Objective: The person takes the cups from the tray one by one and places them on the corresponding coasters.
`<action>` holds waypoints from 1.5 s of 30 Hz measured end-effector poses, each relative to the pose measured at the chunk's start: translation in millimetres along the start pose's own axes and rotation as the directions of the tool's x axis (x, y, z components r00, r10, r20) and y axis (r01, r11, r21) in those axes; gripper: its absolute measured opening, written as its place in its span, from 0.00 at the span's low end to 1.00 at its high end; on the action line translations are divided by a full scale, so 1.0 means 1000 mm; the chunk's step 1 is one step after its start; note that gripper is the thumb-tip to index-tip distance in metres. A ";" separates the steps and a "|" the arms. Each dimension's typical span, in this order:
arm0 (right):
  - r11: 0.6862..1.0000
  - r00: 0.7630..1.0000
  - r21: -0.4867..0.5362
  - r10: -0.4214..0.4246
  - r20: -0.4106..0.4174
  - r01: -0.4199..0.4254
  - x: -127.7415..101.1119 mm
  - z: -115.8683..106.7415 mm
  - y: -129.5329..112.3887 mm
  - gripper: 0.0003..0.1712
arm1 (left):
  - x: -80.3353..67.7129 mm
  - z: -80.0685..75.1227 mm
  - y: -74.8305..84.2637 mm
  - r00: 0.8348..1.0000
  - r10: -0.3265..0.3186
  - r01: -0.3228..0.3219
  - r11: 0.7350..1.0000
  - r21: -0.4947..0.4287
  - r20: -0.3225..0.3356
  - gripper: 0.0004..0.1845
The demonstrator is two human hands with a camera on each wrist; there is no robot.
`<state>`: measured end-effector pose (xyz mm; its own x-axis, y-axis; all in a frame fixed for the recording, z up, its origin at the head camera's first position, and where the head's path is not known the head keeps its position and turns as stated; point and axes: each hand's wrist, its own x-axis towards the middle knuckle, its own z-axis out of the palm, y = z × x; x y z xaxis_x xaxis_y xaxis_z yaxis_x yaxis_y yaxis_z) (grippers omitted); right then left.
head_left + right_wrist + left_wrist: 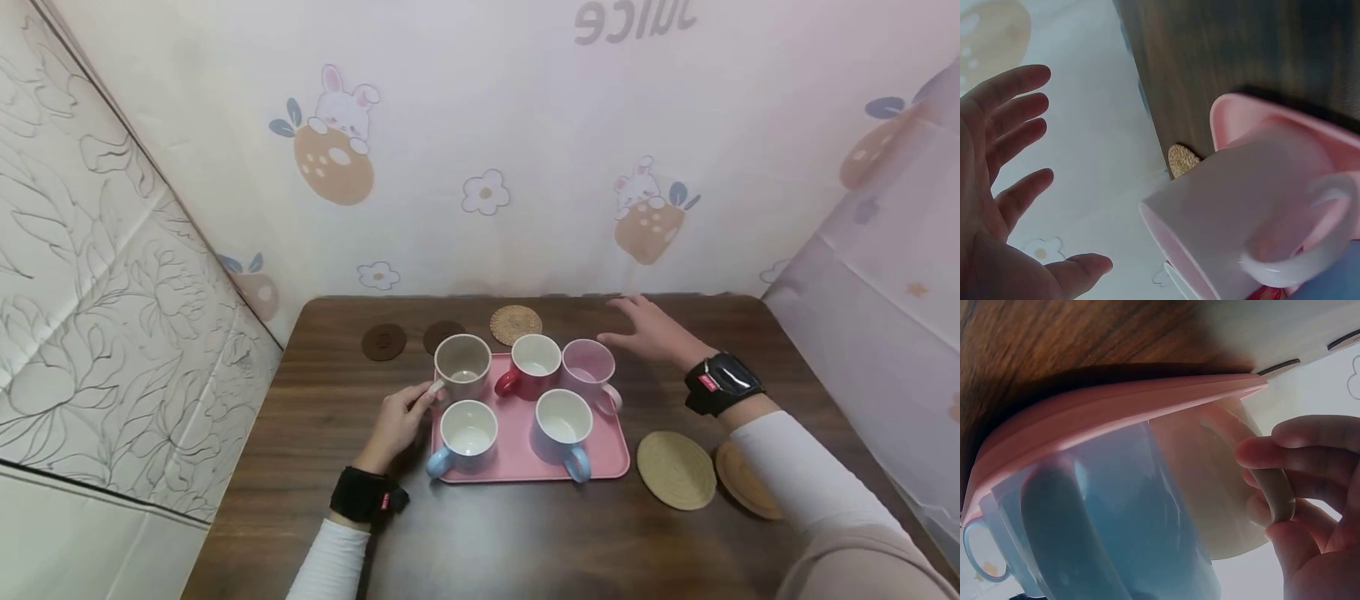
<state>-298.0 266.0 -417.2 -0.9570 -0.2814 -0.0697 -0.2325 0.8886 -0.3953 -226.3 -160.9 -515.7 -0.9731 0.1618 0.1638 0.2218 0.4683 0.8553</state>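
Our left hand (395,425) pinched the beige mug's (462,366) handle at the pink tray's (517,454) back-left corner, ready to lift; our right hand (654,333) hovered spread, holding nothing.

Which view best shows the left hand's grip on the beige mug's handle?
Left wrist: the left hand pinches the beige mug handle up close. Head view shows it small; right wrist view misses it.
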 end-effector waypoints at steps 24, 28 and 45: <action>0.984 0.989 0.102 0.148 -0.011 -0.146 -0.107 0.037 0.019 0.47 | -0.004 0.002 0.004 0.998 -0.055 0.054 0.998 0.016 0.028 0.14; 0.984 0.989 0.102 0.147 -0.013 -0.145 -0.120 0.049 0.020 0.50 | -0.003 0.002 0.004 0.999 -0.026 0.025 0.999 0.033 0.025 0.14; 0.983 0.982 -0.032 0.181 0.060 -0.180 -0.144 0.087 0.022 0.56 | -0.001 0.001 0.006 0.998 -0.054 0.052 0.998 0.046 0.040 0.14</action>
<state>-149.7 294.2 -495.4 -0.9711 -0.1369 -0.1955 -0.0622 0.9360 -0.3466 -224.3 -157.8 -511.4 -0.9805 0.1705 0.0979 0.1735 0.5156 0.8391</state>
